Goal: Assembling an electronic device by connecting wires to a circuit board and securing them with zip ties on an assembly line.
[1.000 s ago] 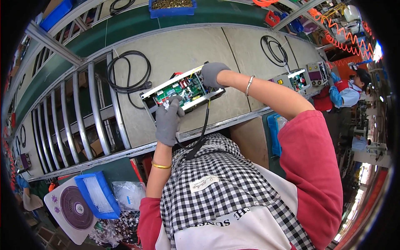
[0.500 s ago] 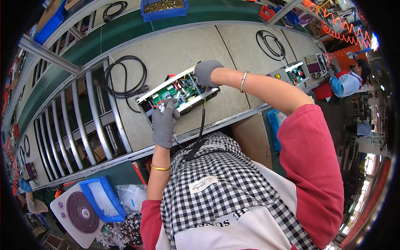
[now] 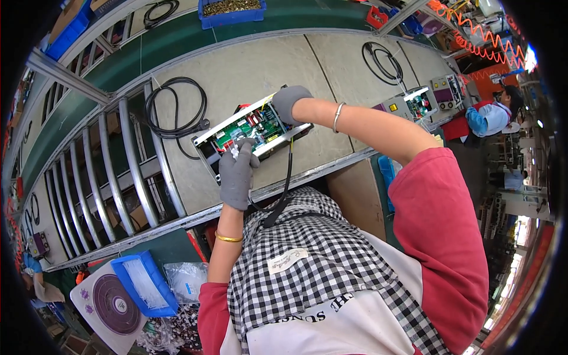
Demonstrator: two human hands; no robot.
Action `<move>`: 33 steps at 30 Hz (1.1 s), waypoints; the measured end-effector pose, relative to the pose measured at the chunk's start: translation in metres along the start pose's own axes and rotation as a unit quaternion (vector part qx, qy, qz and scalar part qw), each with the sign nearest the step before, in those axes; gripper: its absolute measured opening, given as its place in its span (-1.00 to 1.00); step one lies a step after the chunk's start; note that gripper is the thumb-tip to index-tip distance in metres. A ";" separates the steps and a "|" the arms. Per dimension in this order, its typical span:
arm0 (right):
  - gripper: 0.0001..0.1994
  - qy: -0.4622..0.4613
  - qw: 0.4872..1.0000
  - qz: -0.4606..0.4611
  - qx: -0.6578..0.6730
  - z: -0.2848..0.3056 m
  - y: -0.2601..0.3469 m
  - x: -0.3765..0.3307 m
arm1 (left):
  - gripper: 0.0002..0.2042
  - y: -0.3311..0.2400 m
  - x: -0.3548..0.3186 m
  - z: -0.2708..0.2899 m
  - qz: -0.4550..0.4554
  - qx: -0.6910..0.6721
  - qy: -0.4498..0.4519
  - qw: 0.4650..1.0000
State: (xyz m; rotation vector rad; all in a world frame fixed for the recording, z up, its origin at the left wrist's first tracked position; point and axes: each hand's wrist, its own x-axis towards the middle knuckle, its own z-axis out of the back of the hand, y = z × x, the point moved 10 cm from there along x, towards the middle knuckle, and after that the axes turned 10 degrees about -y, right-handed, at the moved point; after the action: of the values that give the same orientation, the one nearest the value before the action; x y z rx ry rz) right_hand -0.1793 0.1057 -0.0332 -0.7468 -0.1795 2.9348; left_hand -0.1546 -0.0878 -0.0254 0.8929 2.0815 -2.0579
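Note:
An open electronic unit with pale metal side rails lies slantwise on the bench in front of me, its green circuit board facing up. My left hand, in a grey glove, is at the near left side of the unit. Its fingers are closed on a small white piece over the board's edge. At the unit's far right end my grey-gloved right hand grips the housing, its fingertips partly hidden. A black cable with a yellow-green wire runs from the unit toward my apron.
A coiled black cable lies left of the unit, beside metal rollers. More units stand farther right, near a co-worker. A blue bin of brass-coloured parts stands at the back; another blue bin sits at lower left.
My left hand has shifted slightly right along the board's near edge with the white piece. My right hand stays at the unit's far end, and the unit lies nearly as before.

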 end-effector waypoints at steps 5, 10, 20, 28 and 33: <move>-0.77 -0.021 1.000 0.001 0.014 0.007 0.000 -0.006 | -0.75 0.002 0.004 -0.001 -0.017 0.010 0.005 1.000; -0.75 -0.134 0.977 -0.054 0.159 0.031 -0.017 -0.048 | -0.75 0.005 0.002 -0.004 -0.046 0.105 0.026 0.993; -0.51 0.046 0.598 -0.225 0.768 -0.115 0.018 -0.109 | -0.73 -0.029 0.011 -0.052 -0.122 0.200 0.077 0.969; -0.53 -0.011 0.552 -0.230 0.801 -0.129 0.023 -0.098 | -0.62 -0.044 0.049 -0.108 -0.222 0.484 0.178 0.828; -0.63 -0.100 0.568 -0.249 0.778 -0.113 0.012 -0.104 | -0.61 -0.021 0.064 -0.137 -0.181 0.658 0.283 0.674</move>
State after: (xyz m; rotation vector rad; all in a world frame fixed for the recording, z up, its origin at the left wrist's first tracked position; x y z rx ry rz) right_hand -0.0350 0.0894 -0.0843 0.0339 1.6058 1.4949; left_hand -0.1706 0.0638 -0.0222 1.3674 0.3761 -3.8883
